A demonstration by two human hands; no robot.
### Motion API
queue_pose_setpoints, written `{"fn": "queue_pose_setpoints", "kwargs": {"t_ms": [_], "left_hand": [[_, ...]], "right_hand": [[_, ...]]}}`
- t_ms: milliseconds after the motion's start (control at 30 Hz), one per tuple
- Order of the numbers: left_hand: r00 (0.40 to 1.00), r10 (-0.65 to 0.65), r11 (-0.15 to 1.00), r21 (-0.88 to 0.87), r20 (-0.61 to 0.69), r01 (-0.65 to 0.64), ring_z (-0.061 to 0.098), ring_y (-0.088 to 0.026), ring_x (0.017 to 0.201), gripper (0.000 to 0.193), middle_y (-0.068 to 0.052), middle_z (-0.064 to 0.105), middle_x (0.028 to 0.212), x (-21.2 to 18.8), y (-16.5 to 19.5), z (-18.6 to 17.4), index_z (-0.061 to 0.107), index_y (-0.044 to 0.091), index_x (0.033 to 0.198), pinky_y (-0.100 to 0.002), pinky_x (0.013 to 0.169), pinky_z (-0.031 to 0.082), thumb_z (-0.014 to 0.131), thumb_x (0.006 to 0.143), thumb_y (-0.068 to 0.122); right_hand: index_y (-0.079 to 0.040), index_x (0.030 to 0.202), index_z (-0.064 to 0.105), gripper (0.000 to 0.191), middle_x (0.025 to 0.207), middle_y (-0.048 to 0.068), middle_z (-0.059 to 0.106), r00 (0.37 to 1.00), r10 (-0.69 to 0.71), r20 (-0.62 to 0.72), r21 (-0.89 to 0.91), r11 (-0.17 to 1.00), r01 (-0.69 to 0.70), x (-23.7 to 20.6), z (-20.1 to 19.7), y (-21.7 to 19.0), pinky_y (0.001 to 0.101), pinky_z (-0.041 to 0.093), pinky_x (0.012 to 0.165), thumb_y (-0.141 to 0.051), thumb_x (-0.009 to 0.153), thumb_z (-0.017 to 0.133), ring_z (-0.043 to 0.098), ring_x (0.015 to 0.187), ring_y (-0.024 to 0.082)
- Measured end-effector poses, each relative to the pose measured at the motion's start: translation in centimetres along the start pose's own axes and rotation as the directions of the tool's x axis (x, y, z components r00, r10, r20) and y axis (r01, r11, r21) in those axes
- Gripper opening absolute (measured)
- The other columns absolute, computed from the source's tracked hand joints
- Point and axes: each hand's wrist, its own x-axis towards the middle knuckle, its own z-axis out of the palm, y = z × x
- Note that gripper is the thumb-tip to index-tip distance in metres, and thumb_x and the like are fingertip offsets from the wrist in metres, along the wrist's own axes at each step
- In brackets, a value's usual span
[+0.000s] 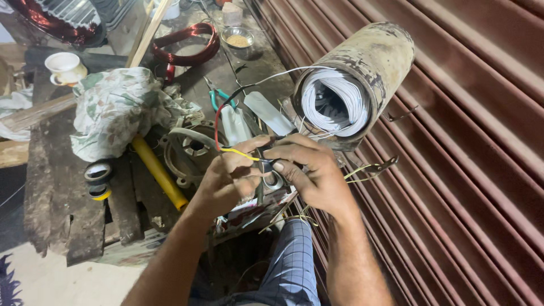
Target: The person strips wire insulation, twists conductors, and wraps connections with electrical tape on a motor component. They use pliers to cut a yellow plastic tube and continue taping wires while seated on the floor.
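Thin yellow wire [241, 153] with black-taped joint, fingers of left hand [226, 178] and right hand [311, 170] pinching it

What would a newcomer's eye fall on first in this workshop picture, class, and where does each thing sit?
First, the two hands at centre: the left hand and right hand meet on a yellow wire with a dark joint. Just above them lies a rusty motor cylinder packed with white windings, resting against a red-brown shutter. To the left, a yellow handle pokes out from a crumpled cloth.
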Motion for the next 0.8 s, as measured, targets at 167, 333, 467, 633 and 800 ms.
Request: {"fn": "queue_pose_setpoints", "kwargs": {"t_ms": [167, 333, 467, 633, 800], "left_hand": [[0.993, -0.085, 0.949, 0.295, -0.086, 0.107, 0.064, -0.008, 0.086, 0.03, -0.001, 0.071, 0.095, 0.0, 0.7, 0.6, 0.065, -0.004, 0.127, -0.025, 0.08, 0.053, 0.062, 0.097, 0.002], [0.986, -0.065, 0.896, 0.427, -0.151, 0.125, 0.058, -0.007, 0.078, 0.02, -0.001, 0.067, 0.086, 0.0, 1.2, 1.2, 0.072, -0.002, 0.112, -0.023, 0.071, 0.049, 0.059, 0.097, 0.003], [0.981, -0.135, 0.817, 0.543, -0.143, 0.191, 0.056, -0.01, 0.066, 0.015, -0.004, 0.063, 0.074, 0.1, 1.8, 1.3, 0.071, -0.005, 0.093, -0.026, 0.061, 0.046, 0.058, 0.097, 0.001], [0.99, -0.12, 0.925, 0.354, -0.069, 0.137, 0.066, -0.007, 0.072, 0.017, -0.003, 0.073, 0.078, -0.9, 2.0, 1.3, 0.073, -0.004, 0.099, -0.023, 0.065, 0.054, 0.058, 0.096, 0.005], [0.989, -0.144, 0.989, -0.022, -0.044, 0.143, 0.07, -0.012, 0.075, 0.023, -0.007, 0.074, 0.085, -2.1, -0.1, 0.9, 0.07, -0.006, 0.106, -0.029, 0.068, 0.059, 0.06, 0.098, 0.013]], "right_hand": [[-0.003, 0.112, 0.075, 0.02, 0.105, 0.011, 0.073, 0.995, -0.016, -0.099, 0.028, 0.999, 0.019, -0.5, 0.8, 0.5, 0.0324, 0.057, 0.087, 0.001, 0.093, 0.07, 0.072, 0.097, 0.022], [-0.002, 0.111, 0.075, 0.018, 0.105, 0.011, 0.073, 0.995, -0.019, -0.097, 0.007, 1.0, 0.02, -0.4, 1.1, 0.4, 0.0329, 0.057, 0.088, 0.001, 0.094, 0.07, 0.073, 0.098, 0.023], [-0.002, 0.108, 0.075, 0.015, 0.104, 0.011, 0.072, 0.99, -0.026, -0.139, -0.04, 0.999, 0.021, -0.6, 1.6, 0.6, 0.0328, 0.056, 0.085, 0.0, 0.093, 0.071, 0.072, 0.096, 0.023], [-0.004, 0.106, 0.076, 0.016, 0.105, 0.01, 0.073, 0.986, -0.023, -0.163, -0.027, 0.999, 0.019, -1.1, 2.3, 1.2, 0.0321, 0.057, 0.084, 0.002, 0.092, 0.071, 0.073, 0.095, 0.023], [-0.004, 0.11, 0.076, 0.02, 0.111, 0.013, 0.072, 0.993, -0.055, -0.103, -0.006, 0.998, 0.055, -1.1, 1.5, 1.7, 0.0327, 0.058, 0.085, 0.003, 0.091, 0.072, 0.073, 0.101, 0.024]]}}
